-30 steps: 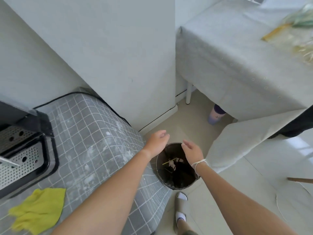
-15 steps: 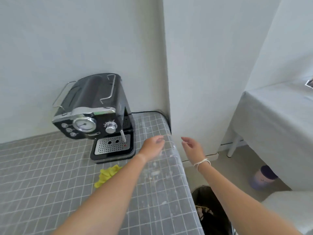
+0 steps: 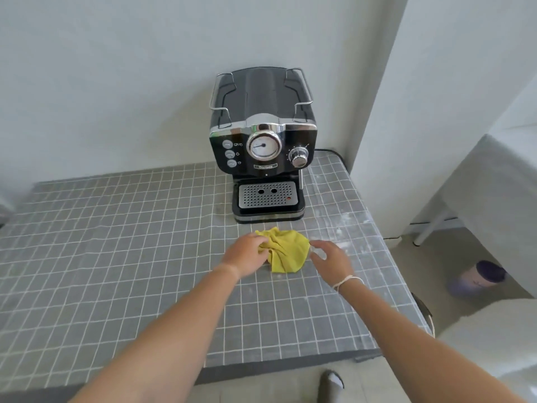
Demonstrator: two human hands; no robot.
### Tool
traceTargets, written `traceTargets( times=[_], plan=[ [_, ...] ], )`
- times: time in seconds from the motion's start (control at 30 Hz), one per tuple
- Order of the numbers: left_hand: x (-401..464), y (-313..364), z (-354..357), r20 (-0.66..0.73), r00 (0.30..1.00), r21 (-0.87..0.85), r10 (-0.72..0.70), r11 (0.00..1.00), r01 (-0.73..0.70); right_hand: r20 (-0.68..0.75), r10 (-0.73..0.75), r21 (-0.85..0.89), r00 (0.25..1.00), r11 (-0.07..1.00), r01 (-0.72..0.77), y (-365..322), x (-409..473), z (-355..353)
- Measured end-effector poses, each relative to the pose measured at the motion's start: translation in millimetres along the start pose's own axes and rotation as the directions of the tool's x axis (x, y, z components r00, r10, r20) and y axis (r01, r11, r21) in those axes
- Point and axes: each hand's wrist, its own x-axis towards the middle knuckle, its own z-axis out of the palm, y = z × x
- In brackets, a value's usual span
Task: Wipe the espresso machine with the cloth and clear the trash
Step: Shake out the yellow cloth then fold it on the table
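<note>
Espresso machine point(image 3: 263, 146) upper centre of frame, black with chrome trim, round gauge on the front, three buttons to the gauge's left, a knob to its right. It stands on a grey grid-patterned table point(image 3: 116, 257), back against a pale wall. Perforated drip tray point(image 3: 268, 194) at its base, facing the camera.

Cloth point(image 3: 286, 253), yellow, crumpled, lies on the table at frame centre, just below the drip tray and apart from the machine.

Left hand point(image 3: 245, 255) at the cloth's left edge, fingers curled into the bunched fabric, pinching it. Right hand point(image 3: 329, 258) at the cloth's right edge, fingers loosely spread and empty; fingertips close to the fabric, contact cannot be told. White band point(image 3: 347, 280) around the right wrist.

Lower right of frame: a purple-lidded cup point(image 3: 478, 277) stands on the floor beside a cloth-draped table point(image 3: 494, 184). A dark bin rim point(image 3: 423, 311) shows at the gridded table's right edge; contents hidden. One sock-clad foot point(image 3: 331, 385) at bottom edge.
</note>
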Motion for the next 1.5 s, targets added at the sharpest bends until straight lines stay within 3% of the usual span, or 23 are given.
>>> traceTargets(
  times=[0.13, 0.3, 0.47, 0.53, 0.7, 0.83, 1.0, 1.3, 1.5],
  plan=[
    [7, -4, 8, -0.015, 0.999, 0.052, 0.049, 0.998, -0.048, 0.022, 0.039, -0.091, 0.999, 0.995, -0.037, -1, 12, 5],
    [19, -5, 10, -0.097, 0.992, 0.089, 0.079, 0.993, -0.071, 0.073, 0.101, -0.330, 0.992, 0.941, -0.071, 8, 42, 14],
    [36, -9, 4, -0.136, 0.987, 0.117, 0.084, 0.991, -0.068, 0.052, 0.066, -0.222, 0.996, 0.974, -0.053, 15, 56, 18],
    [42, -4, 0, -0.139, 0.987, 0.125, 0.086, 0.990, -0.068, 0.037, 0.021, -0.103, 0.999, 0.995, -0.018, 10, 58, 14],
    [50, 5, -15, -0.028, 0.996, -0.009, 0.082, 0.997, -0.082, 0.034, -0.167, 0.083, 0.985, 0.983, 0.164, -25, 63, -6],
    [49, 2, -35, 0.002, 0.996, -0.177, 0.086, 0.981, -0.084, 0.074, -0.342, 0.094, 0.937, 0.938, 0.335, -64, 61, -12],
    [30, -27, -69, -0.037, 0.992, -0.201, 0.117, 0.972, -0.122, 0.143, -0.456, 0.060, 0.878, 0.890, 0.452, -107, 51, 4],
    [-41, -125, -150, -0.124, 0.985, -0.217, 0.118, 0.966, -0.143, 0.146, -0.474, -0.022, 0.868, 0.876, 0.482, -195, 18, 75],
    [-89, -211, -209, -0.082, 0.993, -0.277, 0.081, 0.956, -0.101, 0.107, -0.386, 0.098, 0.916, 0.921, 0.377, -256, 1, 147]
  ],
)
